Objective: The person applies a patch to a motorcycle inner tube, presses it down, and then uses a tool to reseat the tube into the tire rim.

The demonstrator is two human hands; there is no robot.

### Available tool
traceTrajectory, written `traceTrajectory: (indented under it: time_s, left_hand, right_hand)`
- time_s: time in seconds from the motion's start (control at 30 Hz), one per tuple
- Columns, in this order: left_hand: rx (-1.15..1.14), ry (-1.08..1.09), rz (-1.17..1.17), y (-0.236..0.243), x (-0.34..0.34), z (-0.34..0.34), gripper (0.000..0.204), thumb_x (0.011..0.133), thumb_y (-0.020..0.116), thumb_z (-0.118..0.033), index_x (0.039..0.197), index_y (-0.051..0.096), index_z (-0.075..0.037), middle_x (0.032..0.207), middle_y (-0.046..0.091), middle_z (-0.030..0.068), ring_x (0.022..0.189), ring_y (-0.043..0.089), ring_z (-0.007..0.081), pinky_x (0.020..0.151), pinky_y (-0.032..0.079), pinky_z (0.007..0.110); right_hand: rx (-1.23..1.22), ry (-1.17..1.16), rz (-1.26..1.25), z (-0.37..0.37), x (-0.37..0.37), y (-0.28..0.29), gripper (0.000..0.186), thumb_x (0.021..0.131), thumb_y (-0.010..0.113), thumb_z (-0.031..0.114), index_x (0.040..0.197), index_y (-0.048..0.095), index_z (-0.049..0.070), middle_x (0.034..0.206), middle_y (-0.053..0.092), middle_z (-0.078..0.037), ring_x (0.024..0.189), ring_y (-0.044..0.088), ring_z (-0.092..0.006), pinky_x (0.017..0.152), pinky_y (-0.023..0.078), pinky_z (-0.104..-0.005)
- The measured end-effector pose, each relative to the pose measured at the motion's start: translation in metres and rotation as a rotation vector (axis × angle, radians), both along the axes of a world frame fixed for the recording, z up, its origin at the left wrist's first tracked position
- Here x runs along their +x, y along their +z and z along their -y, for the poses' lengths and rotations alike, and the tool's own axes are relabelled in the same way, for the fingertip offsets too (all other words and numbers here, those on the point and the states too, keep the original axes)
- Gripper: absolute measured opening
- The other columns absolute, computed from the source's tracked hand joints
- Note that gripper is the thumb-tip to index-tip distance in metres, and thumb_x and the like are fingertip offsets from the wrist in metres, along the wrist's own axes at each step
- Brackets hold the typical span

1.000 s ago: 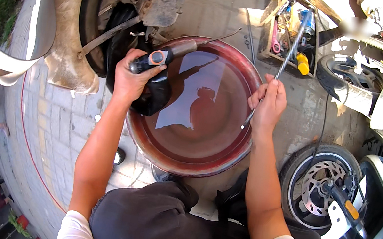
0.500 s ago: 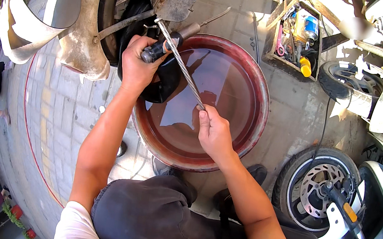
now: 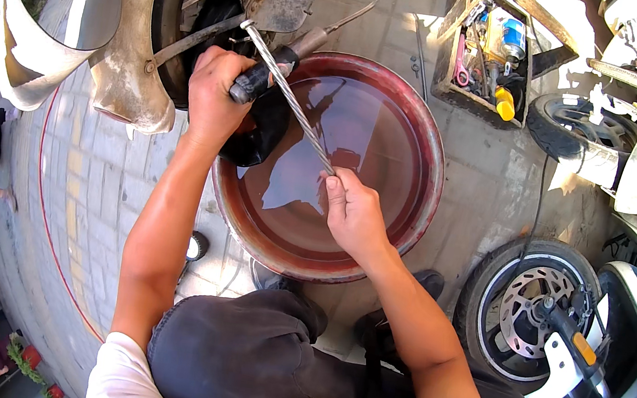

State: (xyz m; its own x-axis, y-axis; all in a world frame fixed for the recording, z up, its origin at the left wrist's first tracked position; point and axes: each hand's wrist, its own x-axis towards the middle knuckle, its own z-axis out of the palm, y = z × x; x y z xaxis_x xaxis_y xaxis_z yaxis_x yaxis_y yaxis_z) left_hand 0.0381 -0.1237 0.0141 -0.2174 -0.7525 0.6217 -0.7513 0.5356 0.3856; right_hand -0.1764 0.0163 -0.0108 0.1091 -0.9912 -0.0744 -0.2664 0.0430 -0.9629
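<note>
My right hand (image 3: 354, 208) closes around the lower end of a shiny twisted metal rod (image 3: 295, 106), which slants up to the left. My left hand (image 3: 218, 91) is closed at a dark cylindrical handle; its thumb is hidden. The handle belongs to a tool (image 3: 252, 82) with a grey collar and a thin pointed shank, over which the rod crosses. Under the left hand a black rubber piece (image 3: 249, 144), probably an inner tube, hangs over the rim of a red basin (image 3: 439, 163). Brownish water fills the basin.
A scooter's wheel and dirty plastic fairing (image 3: 119, 81) stand close at upper left. An open toolbox (image 3: 474, 103) lies at upper right. On the right are a wheel with a brake disc (image 3: 530, 290) and another small wheel (image 3: 581, 126). A red hose (image 3: 49, 202) runs along the paving.
My left hand has shifted slightly left and turned, so its thumb no longer shows on the handle. The rod's upper end has moved a little left. The view has shifted slightly.
</note>
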Motion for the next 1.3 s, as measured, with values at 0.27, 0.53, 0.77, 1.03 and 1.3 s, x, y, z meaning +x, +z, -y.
traceTrajectory:
  time_s: [0.27, 0.53, 0.77, 1.03, 1.3]
  left_hand:
    - [-0.056, 0.008, 0.08, 0.003, 0.005, 0.007, 0.025, 0.063, 0.08, 0.0, 0.08, 0.062, -0.005, 0.073, 0.059, 0.0091, 0.073, 0.057, 0.0286, 0.066, 0.047, 0.036]
    - [-0.099, -0.016, 0.124, 0.006, 0.005, 0.01, 0.024, 0.063, 0.079, 0.0, 0.079, 0.062, -0.005, 0.075, 0.06, 0.0095, 0.074, 0.058, 0.0288, 0.066, 0.047, 0.037]
    - [-0.054, -0.003, 0.126, 0.01, 0.002, 0.009, 0.024, 0.062, 0.077, 0.003, 0.079, 0.062, -0.005, 0.074, 0.059, 0.0095, 0.074, 0.057, 0.0292, 0.066, 0.047, 0.037]
    - [-0.007, 0.043, 0.014, 0.008, 0.001, 0.007, 0.022, 0.061, 0.079, -0.002, 0.076, 0.063, -0.006, 0.07, 0.06, 0.0084, 0.07, 0.057, 0.0289, 0.062, 0.046, 0.038]
    - [0.008, 0.049, 0.006, 0.007, 0.0, 0.003, 0.023, 0.061, 0.079, -0.001, 0.075, 0.062, -0.006, 0.071, 0.061, 0.0077, 0.07, 0.056, 0.0282, 0.063, 0.046, 0.037]
  right_hand:
    - [-0.053, -0.056, -0.058, 0.005, -0.004, -0.004, 0.018, 0.099, 0.053, 0.017, 0.1, 0.058, -0.001, 0.059, 0.052, -0.012, 0.049, 0.052, -0.0233, 0.051, 0.043, -0.0338]
    - [-0.07, -0.011, -0.1, 0.012, -0.013, -0.002, 0.029, 0.103, 0.048, 0.021, 0.109, 0.06, -0.005, 0.061, 0.045, 0.003, 0.056, 0.044, -0.0058, 0.051, 0.038, -0.0233]
    - [-0.017, 0.035, 0.014, 0.001, -0.004, -0.02, 0.028, 0.103, 0.046, 0.022, 0.106, 0.059, -0.004, 0.063, 0.047, 0.003, 0.056, 0.044, -0.0068, 0.052, 0.037, -0.0231]
    - [-0.171, -0.05, -0.042, -0.004, 0.003, -0.027, 0.02, 0.101, 0.052, 0.017, 0.106, 0.058, -0.001, 0.06, 0.048, -0.005, 0.052, 0.047, -0.0125, 0.051, 0.041, -0.0275]
    - [-0.03, -0.046, 0.036, 0.007, -0.001, -0.006, 0.021, 0.101, 0.05, 0.016, 0.105, 0.059, -0.002, 0.062, 0.051, -0.006, 0.054, 0.05, -0.0126, 0.052, 0.041, -0.0282]
